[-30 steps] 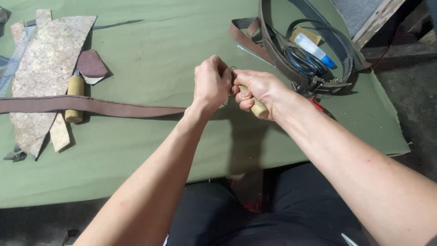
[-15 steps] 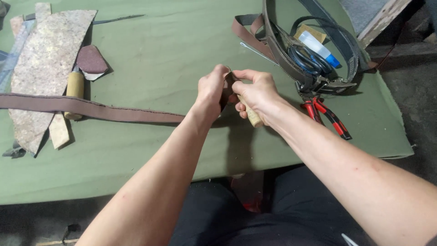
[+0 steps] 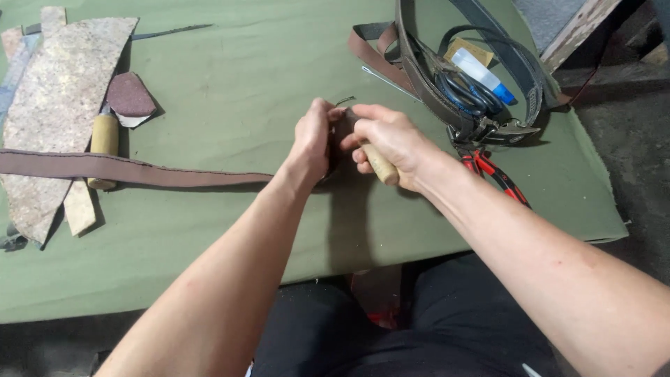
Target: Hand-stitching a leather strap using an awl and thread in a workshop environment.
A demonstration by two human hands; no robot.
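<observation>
Both hands have edged toward the table's middle since the earlier frame. Running left to right across the green cloth (image 3: 209, 84), the brown leather strap (image 3: 139, 169) lies flat, its long axis horizontal, its right end pinched in the closed left hand (image 3: 312, 143). Beside it, the right hand (image 3: 391, 139) is curled tightly round a wooden tool handle (image 3: 380, 164). Farther right lie coiled belts (image 3: 419, 63) and red pliers (image 3: 499, 178).
</observation>
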